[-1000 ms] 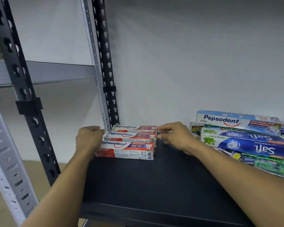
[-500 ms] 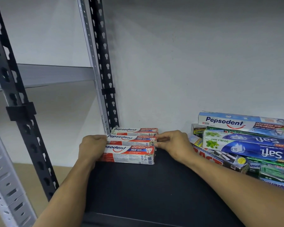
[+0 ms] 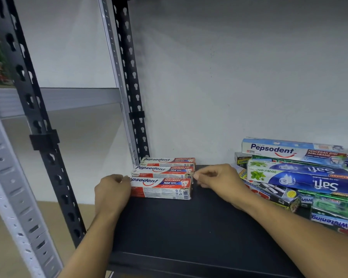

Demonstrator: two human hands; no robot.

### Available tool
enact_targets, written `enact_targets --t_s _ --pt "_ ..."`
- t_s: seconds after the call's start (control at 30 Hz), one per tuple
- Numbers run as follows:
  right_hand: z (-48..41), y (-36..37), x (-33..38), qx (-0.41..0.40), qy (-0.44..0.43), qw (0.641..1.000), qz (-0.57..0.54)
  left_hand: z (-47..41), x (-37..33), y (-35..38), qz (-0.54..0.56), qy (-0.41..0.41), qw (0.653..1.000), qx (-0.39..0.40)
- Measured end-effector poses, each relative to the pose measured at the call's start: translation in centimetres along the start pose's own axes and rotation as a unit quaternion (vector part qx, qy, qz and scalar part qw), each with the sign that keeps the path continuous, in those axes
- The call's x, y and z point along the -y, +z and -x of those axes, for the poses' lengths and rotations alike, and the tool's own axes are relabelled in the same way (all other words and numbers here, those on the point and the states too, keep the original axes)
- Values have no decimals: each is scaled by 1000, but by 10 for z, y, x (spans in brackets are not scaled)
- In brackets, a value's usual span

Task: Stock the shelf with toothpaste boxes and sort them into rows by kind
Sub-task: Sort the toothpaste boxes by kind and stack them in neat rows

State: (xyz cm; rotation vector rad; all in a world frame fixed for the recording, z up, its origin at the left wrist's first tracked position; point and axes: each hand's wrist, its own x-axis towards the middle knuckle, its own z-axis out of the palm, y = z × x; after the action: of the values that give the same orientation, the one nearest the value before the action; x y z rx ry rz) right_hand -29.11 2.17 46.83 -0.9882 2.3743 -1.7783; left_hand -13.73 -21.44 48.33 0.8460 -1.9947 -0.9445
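Our left hand point(image 3: 112, 194) curls round the left end of the front red Pepsodent box point(image 3: 161, 187), one of three lying side by side in the back-left corner of the shelf point(image 3: 189, 233) (hard by the black upright point(image 3: 132, 97)). Our right hand point(image 3: 215, 181), fingers bent, meets the right end of the middle box point(image 3: 165, 171); whether it pinches, we cannot tell. Bare shelf lies before the row; the mixed pile point(image 3: 301, 177) crowds the right.

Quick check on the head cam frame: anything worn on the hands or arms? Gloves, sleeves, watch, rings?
Nothing worn that shows. The left hand and right hand are both bare, with no gloves. The arms are uncovered down to the frame edge, so no sleeve is in view. No watch, bracelet, ring, tape or other marking is visible on either side.
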Motion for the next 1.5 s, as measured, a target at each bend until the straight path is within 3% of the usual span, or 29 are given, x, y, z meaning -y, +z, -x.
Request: enact_targets --t_s 0.13,0.37,0.5,0.63,0.73,0.8,0.87,0.93,1.03,1.1,1.23,1.33,1.5 --pt "12 -1 9 71 -11 997 16 5 5 -3 -13 3 1000 11" --pt "16 -3 15 87 -6 996 20 10 0 -3 -5 5 1000 19" --pt "21 -2 21 61 -3 997 45 13 -4 -1 -5 17 1000 -1" --pt "35 -31 35 -20 -87 985 146 22 -14 1 -1 124 991 -53" --pt "49 -78 44 -67 -140 951 267 27 -19 11 -51 249 966 -45" --pt "51 -118 45 -91 -152 900 398 31 -23 23 -91 333 938 -3" --pt "50 -158 44 -110 -109 847 509 42 -32 38 -95 398 911 43" --pt "48 -191 41 -106 -38 820 561 57 -48 56 -72 441 890 90" --pt "52 -222 29 -38 47 865 499 83 -77 88 -48 463 871 157" --pt "58 -231 21 -25 36 897 440 102 -98 111 -34 469 861 195" --pt "69 -245 13 -65 -17 919 388 130 -134 151 -31 489 839 238" --pt "83 -264 3 -113 -32 914 389 141 -145 173 -53 500 827 252" --pt "123 -318 -25 -225 -4 872 435 146 -141 180 -46 501 834 224"
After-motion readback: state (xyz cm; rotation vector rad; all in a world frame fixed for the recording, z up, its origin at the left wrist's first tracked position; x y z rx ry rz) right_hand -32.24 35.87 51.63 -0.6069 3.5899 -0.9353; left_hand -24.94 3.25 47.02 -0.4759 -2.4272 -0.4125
